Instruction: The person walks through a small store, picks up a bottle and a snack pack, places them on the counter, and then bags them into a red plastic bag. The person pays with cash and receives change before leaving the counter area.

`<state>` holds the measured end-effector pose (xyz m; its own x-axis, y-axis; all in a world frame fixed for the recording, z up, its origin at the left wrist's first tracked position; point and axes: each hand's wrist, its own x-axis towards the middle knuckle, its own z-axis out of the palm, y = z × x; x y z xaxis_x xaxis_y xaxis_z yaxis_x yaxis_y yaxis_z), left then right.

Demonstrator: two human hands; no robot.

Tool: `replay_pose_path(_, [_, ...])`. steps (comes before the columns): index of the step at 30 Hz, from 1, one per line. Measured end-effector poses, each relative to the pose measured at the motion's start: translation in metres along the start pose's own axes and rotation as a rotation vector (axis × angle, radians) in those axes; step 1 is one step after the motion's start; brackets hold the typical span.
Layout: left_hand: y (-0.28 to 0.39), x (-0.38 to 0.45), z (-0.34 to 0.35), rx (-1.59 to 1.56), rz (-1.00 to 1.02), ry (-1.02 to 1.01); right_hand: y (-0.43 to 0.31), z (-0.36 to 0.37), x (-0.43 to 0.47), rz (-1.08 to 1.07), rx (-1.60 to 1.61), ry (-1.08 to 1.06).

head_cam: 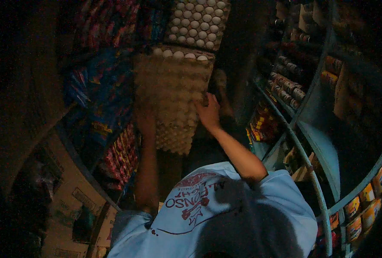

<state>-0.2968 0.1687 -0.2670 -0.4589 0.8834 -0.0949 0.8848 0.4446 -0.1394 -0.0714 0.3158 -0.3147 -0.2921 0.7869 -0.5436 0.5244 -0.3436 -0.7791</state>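
A brown pulp egg tray [174,84], blurred and seemingly part of a stack, is held between my two hands. My left hand [145,121] lies along its left side in deep shadow, fingers hardly visible. On the opposite edge my right hand [208,111] grips the tray with the thumb on the near side and fingers bent around the rim. Past the far edge shows a row of white eggs [179,54]. Beyond it, another tray filled with white eggs [197,24] lies face up.
Shelves with a pale metal frame [304,154] rise close on my right, holding rolled or canned goods [286,88] and colourful packets [263,124]. To the left are blue packages [103,96], red-striped packets [123,158] and cardboard boxes [71,193] bearing print. The light is dim.
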Motion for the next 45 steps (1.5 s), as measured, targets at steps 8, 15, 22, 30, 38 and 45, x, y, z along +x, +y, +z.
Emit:
replay_pose_path(8, [0.063, -0.109, -0.041, -0.217, -0.280, -0.208, -0.040, -0.092, 0.050, -0.284, -0.377, -0.186])
replay_pose_path(15, [0.106, -0.122, -0.001, -1.172, -1.013, -0.629, -0.122, -0.022, 0.148, -0.724, -0.901, -0.330])
replay_pose_path(22, [0.094, -0.051, -0.001, -0.783, -0.720, -0.358, -0.102, 0.025, 0.176, -0.611, -0.766, -0.381])
replay_pose_path(30, [0.117, 0.087, 0.015, -0.483, -0.407, -0.101, -0.096, 0.056, 0.165, -0.767, -0.717, -0.028])
replay_pose_path(38, [0.135, 0.112, 0.005, -0.140, -0.388, -0.163, -0.112, 0.003, 0.153, -0.495, -0.565, 0.050])
replay_pose_path(45, [0.101, 0.124, -0.008, -0.634, -0.491, 0.066, -0.053, -0.040, 0.094, -0.069, -0.093, 0.183])
